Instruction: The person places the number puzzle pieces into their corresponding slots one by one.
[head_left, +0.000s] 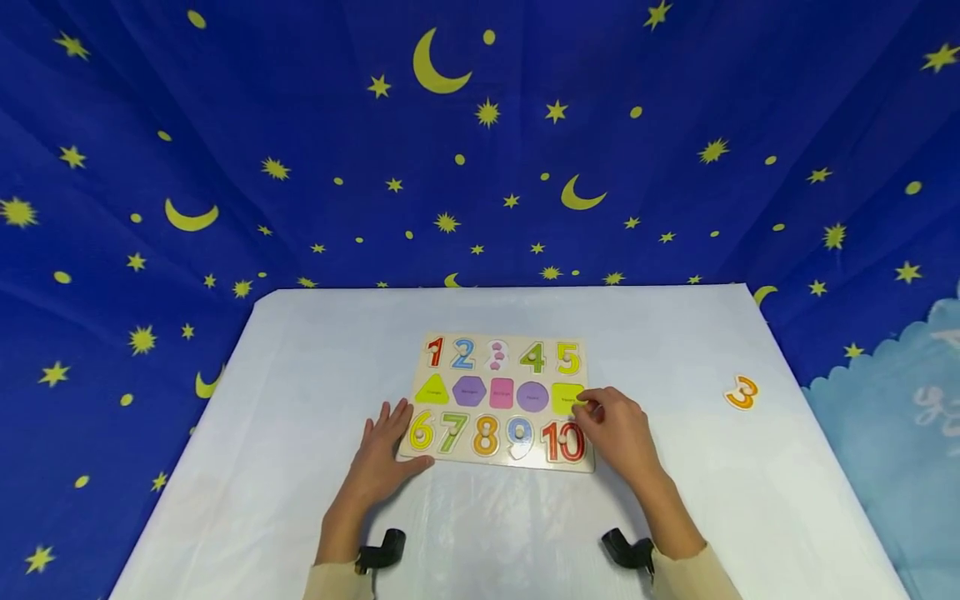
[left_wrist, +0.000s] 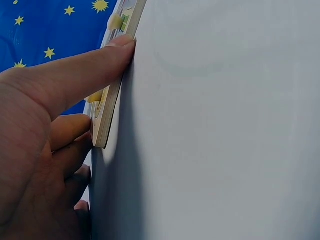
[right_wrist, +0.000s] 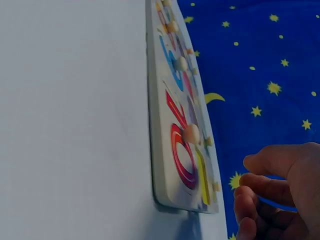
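1. Two hands work one puzzle board [head_left: 498,404]. The right hand [head_left: 618,433] has its fingertips bunched at the peg of the yellow square [head_left: 567,397], at the right end of the middle row. From the head view it looks like a pinch on the peg, though the contact itself is too small to be sure of.
2. That square lies in or just over its slot; I cannot tell whether it is fully seated.
3. The left hand [head_left: 384,454] lies flat with its fingers spread on the board's near-left corner, beside the 6 [head_left: 422,431]. My guess is that it steadies the board so it does not slide while the other hand works.
4. Around them, the board sits mid-table on the white table [head_left: 300,467]. One slot is bare, in the far row between 2 and 4.
5. Its likely piece, the orange 3 [head_left: 742,392], lies well apart to the right, near the table's edge.
6. The left wrist view adds what the head view cannot: the thumb [left_wrist: 85,70] pressing straight against the board's thin edge [left_wrist: 107,112].
7. The right wrist view shows the curled fingers [right_wrist: 272,192] clear of the 10 [right_wrist: 185,150] and the row of pegs standing proud, but not the yellow square's peg.
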